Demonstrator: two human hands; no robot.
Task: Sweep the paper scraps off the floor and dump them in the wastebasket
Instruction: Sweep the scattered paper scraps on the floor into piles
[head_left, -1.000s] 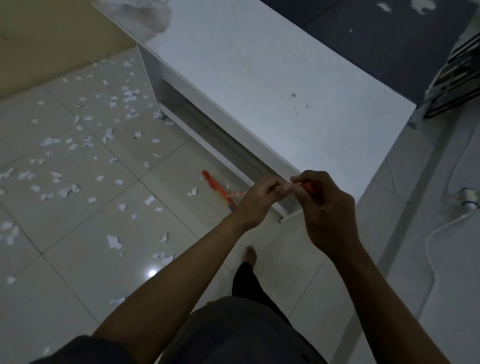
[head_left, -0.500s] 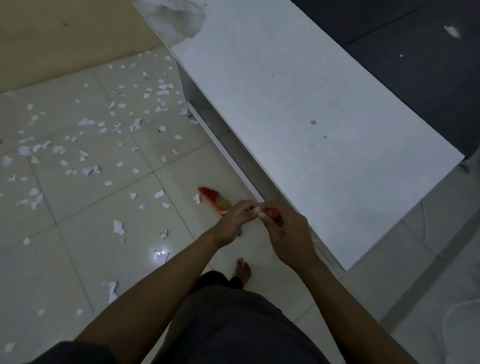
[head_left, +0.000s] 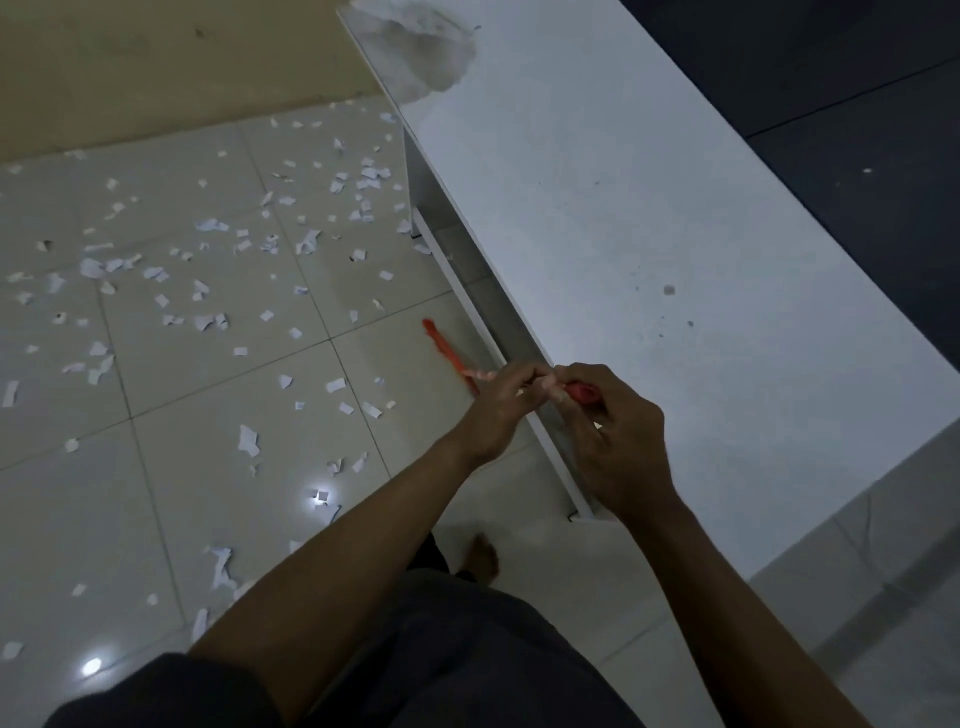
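Though small, white paper scraps (head_left: 248, 439) (torn)

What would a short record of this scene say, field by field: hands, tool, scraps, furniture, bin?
left hand: grips the red stick
right hand: fingers curled round the stick's near end
red stick: slants down toward the floor beside the table; kind of tool unclear
paper scraps: scattered over the tiles, not yet swept
white table: on the person's right
wastebasket: not in view
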